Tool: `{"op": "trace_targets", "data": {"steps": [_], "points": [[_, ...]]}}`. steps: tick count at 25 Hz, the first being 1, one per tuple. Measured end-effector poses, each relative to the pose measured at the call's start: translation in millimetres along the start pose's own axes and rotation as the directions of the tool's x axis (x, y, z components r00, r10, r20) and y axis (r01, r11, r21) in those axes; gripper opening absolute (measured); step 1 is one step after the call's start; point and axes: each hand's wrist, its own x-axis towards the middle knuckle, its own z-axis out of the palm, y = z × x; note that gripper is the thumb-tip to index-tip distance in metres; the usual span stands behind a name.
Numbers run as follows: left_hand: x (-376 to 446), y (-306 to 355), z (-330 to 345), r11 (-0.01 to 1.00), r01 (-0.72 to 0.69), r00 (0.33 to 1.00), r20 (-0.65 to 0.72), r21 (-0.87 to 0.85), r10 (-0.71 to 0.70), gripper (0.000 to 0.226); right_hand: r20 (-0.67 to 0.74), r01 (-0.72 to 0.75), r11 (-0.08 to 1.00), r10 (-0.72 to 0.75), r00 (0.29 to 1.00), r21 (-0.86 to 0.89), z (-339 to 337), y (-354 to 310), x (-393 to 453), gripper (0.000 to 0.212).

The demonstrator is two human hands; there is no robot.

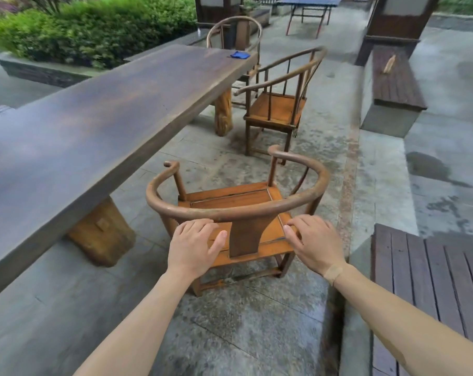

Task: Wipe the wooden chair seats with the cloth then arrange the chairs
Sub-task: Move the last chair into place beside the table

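While our two hands reach out at the back of the nearest chair (238,210), we think the wiping part is done and we are at the part where the chairs get put in place. We say so because the blue cloth (239,55) lies on the long table (94,126), way down at its far end, and neither hand has it. Our left hand (194,244) is just under the round back rail of this chair, with fingers spread and loose, holding nothing that we can see. Our right hand (315,241) is on the other side of the middle back board, fingers bent a little near the rail, and we cannot tell if they touch the wood yet. So both hands look open and ready. This chair stands beside the table, near the table's closer log leg (102,234), and it is turned a bit, not square to the table. A second chair (278,104) stands farther along the table, by the far log leg, and a third chair (234,33) sits at the table's far end, close to the cloth. For the next move we need to close both hands on the round rail, one on each side, so the chair does not twist. Then we should lift or slide it gently toward the table side and turn it straight. The ground by the table looks wet, so we should step with care.
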Motion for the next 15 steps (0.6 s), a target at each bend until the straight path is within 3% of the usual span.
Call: {"op": "trace_targets", "data": {"steps": [8, 15], "points": [[-26.7, 3.9, 55.2, 0.996, 0.065, 0.994, -0.087, 0.066, -0.059, 0.052, -0.145, 0.097, 0.995, -0.092, 0.985, 0.025, 48.6, 34.1, -3.8, 0.039], [-18.3, -62.4, 221.5, 0.996, 0.0, 0.994, -0.111, 0.092, 0.01, 0.046, -0.213, 0.135, 0.991, -0.132, 0.968, -0.001, 227.0, 85.9, 3.1, 0.036]]}}
